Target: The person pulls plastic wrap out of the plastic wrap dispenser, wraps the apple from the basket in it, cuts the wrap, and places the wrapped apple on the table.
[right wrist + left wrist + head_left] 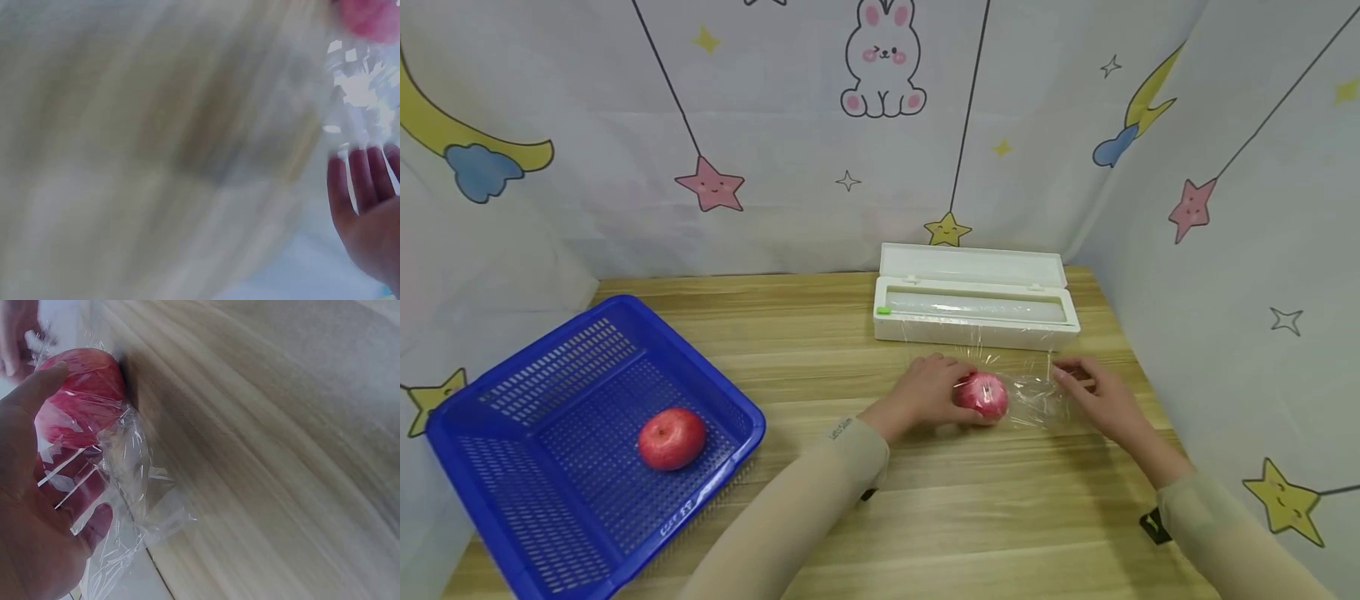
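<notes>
A red apple (986,397) with clear cling film (1036,400) over it sits on the table in front of the film box. My left hand (931,392) grips it from the left, and in the left wrist view the thumb lies on the apple (87,394) over shiny film (134,469). Crumpled film stretches from the apple toward my right hand (1101,398). In the right wrist view the right fingers (364,181) are fairly straight, their tips at the film's edge, and the thumb is hidden.
A white cling film box (977,329) with its lid up stands at the back, a film roll (973,307) inside. At the left is a blue plastic basket (741,417) holding another red apple (672,438). Patterned white cloth (790,125) encloses the wooden table (970,533).
</notes>
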`<state>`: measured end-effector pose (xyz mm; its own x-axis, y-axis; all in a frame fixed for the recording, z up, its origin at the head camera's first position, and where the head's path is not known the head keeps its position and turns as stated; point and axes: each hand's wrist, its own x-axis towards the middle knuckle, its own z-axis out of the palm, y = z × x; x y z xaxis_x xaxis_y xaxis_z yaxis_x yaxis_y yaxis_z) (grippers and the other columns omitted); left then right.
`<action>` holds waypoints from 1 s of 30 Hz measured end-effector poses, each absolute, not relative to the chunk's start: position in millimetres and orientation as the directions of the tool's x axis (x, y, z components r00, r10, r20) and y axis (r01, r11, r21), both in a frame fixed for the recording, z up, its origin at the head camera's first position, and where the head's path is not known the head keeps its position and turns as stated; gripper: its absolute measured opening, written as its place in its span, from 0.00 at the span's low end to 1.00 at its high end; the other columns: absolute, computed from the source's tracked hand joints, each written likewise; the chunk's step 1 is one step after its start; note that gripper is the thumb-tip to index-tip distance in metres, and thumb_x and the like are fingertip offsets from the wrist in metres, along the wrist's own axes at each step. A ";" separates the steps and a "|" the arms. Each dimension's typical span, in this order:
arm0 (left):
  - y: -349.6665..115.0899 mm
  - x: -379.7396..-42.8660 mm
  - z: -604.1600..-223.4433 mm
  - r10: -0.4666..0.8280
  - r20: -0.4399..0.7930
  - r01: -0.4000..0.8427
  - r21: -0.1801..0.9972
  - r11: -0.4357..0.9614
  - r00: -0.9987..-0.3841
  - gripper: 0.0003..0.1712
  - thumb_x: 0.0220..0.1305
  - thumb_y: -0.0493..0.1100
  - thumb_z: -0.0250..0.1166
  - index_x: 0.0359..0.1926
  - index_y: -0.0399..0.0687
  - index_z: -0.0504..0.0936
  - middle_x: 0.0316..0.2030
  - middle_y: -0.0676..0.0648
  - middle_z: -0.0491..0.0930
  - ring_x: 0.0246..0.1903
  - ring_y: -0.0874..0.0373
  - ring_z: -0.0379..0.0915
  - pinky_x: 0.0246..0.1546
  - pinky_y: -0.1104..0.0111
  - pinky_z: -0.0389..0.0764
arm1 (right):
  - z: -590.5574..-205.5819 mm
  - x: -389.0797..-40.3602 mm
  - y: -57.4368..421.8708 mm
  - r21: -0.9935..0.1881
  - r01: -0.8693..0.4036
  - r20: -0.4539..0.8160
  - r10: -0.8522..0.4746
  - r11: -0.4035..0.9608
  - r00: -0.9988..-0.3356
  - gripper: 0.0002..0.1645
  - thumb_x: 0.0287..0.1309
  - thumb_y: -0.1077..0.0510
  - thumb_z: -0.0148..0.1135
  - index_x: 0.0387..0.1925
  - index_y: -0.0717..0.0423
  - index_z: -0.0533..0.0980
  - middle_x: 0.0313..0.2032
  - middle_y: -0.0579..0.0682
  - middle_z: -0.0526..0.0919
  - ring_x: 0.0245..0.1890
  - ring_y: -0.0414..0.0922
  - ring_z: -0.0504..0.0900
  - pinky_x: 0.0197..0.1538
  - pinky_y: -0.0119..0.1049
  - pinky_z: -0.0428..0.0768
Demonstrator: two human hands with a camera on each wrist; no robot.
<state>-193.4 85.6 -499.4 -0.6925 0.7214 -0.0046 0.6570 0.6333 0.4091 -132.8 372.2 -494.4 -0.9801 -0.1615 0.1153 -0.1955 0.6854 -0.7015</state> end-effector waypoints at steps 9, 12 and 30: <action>82.5 -203.4 -496.7 0.725 -0.045 0.662 0.373 0.650 -0.687 0.41 0.49 0.72 0.64 0.60 0.59 0.69 0.52 0.58 0.71 0.51 0.62 0.62 0.51 0.64 0.64 | -492.4 -131.4 307.6 -0.075 -0.651 0.297 -0.607 0.755 -0.737 0.55 0.43 0.41 0.70 0.67 0.59 0.55 0.64 0.56 0.60 0.64 0.56 0.57 0.62 0.57 0.51; 83.2 -205.8 -496.9 0.736 -0.056 0.663 0.393 0.637 -0.675 0.41 0.50 0.71 0.64 0.60 0.59 0.68 0.51 0.59 0.72 0.50 0.62 0.63 0.50 0.65 0.64 | -502.7 -134.3 302.9 -0.059 -0.636 0.291 -0.596 0.769 -0.748 0.59 0.38 0.42 0.74 0.67 0.60 0.54 0.63 0.57 0.60 0.64 0.56 0.56 0.63 0.57 0.50; 80.3 -196.6 -498.6 0.708 0.071 0.703 0.219 0.677 -0.703 0.44 0.49 0.75 0.61 0.62 0.61 0.64 0.56 0.56 0.67 0.56 0.58 0.59 0.53 0.60 0.62 | -515.3 -154.0 306.3 -0.292 -0.593 0.311 -0.512 0.751 -0.801 0.50 0.38 0.45 0.76 0.63 0.51 0.63 0.53 0.49 0.67 0.54 0.49 0.65 0.56 0.50 0.64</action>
